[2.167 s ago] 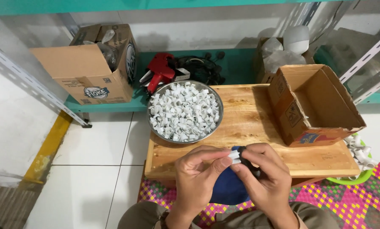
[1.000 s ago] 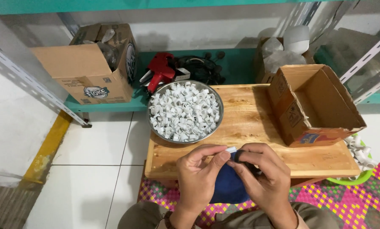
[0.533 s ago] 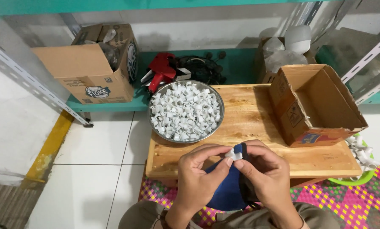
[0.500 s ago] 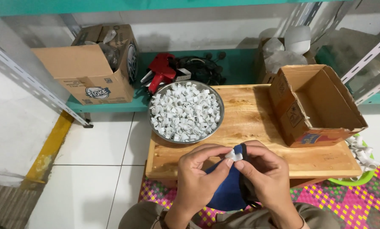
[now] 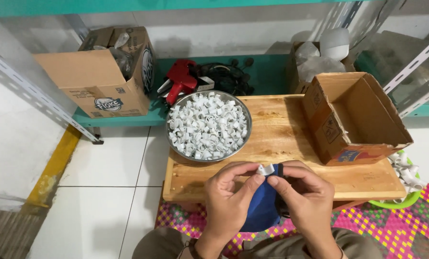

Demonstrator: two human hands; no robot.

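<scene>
Pinched between left hand point(image 5: 231, 196) and right hand point(image 5: 306, 201): one small white fitting point(image 5: 266, 170), over blue cloth point(image 5: 261, 207) at near edge of wooden board point(image 5: 281, 139). Just beyond, one metal bowl point(image 5: 207, 126) heaped with white fittings, too many to count. Two open cardboard boxes: one on board point(image 5: 353, 120) at right with coloured label on its front, one on teal shelf point(image 5: 102, 76) at left with round dark mark. Red tool point(image 5: 180, 80) beside it.

A single head-worn camera looks steeply down from close above. The wooden desk point(image 5: 291, 144) fills the centre, the teal shelf point(image 5: 267, 72) lies toward 12 o'clock, and the tiled floor point(image 5: 104, 192) is at 8 o'clock.
</scene>
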